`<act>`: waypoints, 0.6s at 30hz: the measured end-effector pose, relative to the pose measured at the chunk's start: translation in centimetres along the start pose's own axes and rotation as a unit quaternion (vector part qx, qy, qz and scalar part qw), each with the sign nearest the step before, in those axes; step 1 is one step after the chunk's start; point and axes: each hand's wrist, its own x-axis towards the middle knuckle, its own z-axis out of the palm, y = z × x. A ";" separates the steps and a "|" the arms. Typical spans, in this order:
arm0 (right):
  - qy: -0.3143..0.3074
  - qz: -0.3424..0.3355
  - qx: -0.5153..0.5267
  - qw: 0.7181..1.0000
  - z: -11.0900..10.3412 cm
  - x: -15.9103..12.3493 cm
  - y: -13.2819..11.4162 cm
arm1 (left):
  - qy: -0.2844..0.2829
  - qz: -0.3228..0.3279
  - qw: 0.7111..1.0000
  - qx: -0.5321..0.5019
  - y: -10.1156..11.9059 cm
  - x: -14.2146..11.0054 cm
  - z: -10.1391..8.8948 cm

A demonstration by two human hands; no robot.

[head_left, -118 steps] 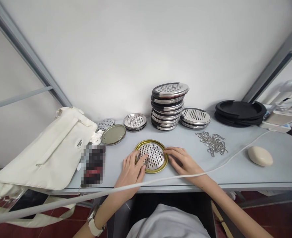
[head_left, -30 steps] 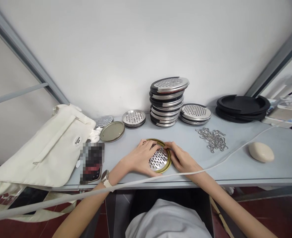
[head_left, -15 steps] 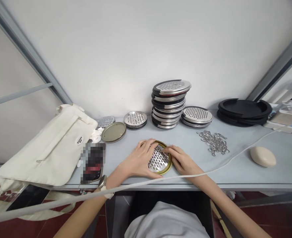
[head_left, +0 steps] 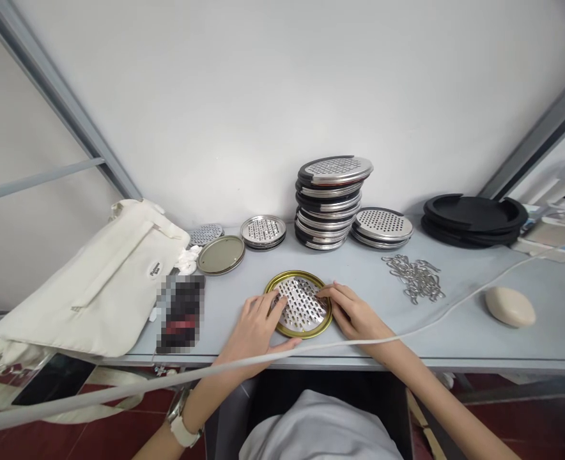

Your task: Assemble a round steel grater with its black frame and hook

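Roughly flat: perforated steel grater disc (head_left: 301, 300) in brass rim, lying at lower centre of table (head_left: 455, 345). We judge it light, stiff, edges slippery; take by rim. Left hand (head_left: 254, 332) spread on top, right hand (head_left: 354, 313) fingertips resting on it, no pinch.

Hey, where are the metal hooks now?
In the head view, the tangled silver wire hooks lie right of the right hand, in front of the low stack of round steel graters.

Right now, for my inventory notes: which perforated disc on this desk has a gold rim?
The grater disc under the left hand and right hand, near the desk's front. The stacked discs behind it have steel rims.
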 end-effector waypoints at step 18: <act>0.000 -0.022 -0.070 0.997 0.4 -0.1 0.4 | -0.034 -0.071 0.988 -0.135 0.1 -0.1 -0.3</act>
